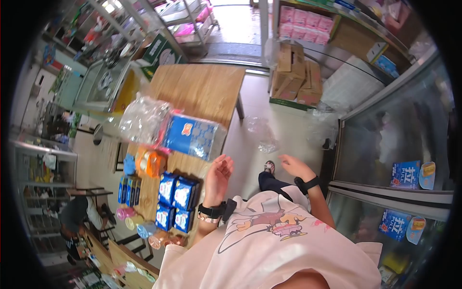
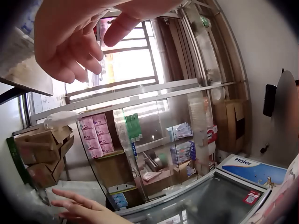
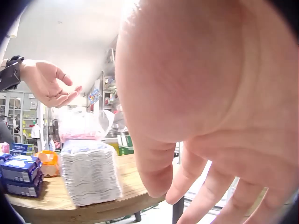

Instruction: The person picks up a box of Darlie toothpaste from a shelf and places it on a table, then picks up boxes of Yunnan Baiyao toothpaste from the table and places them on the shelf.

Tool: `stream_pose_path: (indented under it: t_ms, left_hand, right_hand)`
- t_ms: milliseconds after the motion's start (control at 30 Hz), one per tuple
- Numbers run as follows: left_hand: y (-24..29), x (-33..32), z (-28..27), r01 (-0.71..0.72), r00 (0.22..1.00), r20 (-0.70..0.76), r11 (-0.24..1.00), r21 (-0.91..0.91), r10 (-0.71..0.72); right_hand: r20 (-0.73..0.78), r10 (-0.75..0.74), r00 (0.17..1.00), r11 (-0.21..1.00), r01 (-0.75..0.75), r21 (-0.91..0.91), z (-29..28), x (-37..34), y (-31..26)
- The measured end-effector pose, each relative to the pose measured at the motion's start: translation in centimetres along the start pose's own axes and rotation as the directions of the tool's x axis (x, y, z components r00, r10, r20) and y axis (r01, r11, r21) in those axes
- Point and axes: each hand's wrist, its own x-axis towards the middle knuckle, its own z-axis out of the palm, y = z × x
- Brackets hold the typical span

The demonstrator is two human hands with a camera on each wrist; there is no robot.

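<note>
My left hand point(image 1: 219, 180) is held out palm up, fingers loosely bent, beside the table's edge and holding nothing. It is closest to a blue, clear-wrapped pack point(image 1: 187, 135) with a bear-like logo. From the right wrist view, that pack's side shows white folded layers point(image 3: 91, 175). Over the floor to the right is my right hand point(image 1: 296, 167), its fingers relaxed and nothing in them. It fills much of the right wrist view. Blue packs point(image 1: 175, 200) sit in a block on the table, near the left wrist. A crumpled clear plastic bag point(image 1: 144, 120) lies against the large pack.
The wooden table point(image 1: 202, 84) also bears an orange pack point(image 1: 150, 163), dark blue boxes point(image 1: 129, 190) and several rolled or cup-like items point(image 1: 146, 230). Cardboard boxes point(image 1: 291, 72) stand beyond on the floor. Clear plastic point(image 1: 264, 137) lies near the feet. A glass-doored fridge point(image 1: 394, 139) stands on the right.
</note>
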Motion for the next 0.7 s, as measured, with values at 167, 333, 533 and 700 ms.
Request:
stream_pose_path:
  t_ms: [167,333,533,700]
  left_hand:
    - [-0.3,5.7,6.8,0.017,0.994,0.111,0.998,0.052,-0.023]
    - [-3.1,9.7,12.4,0.092,0.977,0.184,0.992,0.085,-0.106]
    - [-5.1,13.0,16.1,0.171,0.938,0.281,0.976,0.134,-0.203]
    - [-4.8,13.9,18.5,0.191,0.926,0.285,0.959,0.207,-0.246]
  right_hand:
    - [-0.153,0.003,0.988,0.997,-0.014,-0.073,-6.7,2.0,1.4]
    - [-0.219,0.088,0.972,0.993,-0.104,-0.062,-11.5,1.3,4.0]
    - [-0.235,0.235,0.943,0.97,-0.242,-0.001,-14.3,0.0,7.3]
    - [-0.258,0.293,0.921,0.956,-0.283,0.074,-14.5,-1.5,7.9]
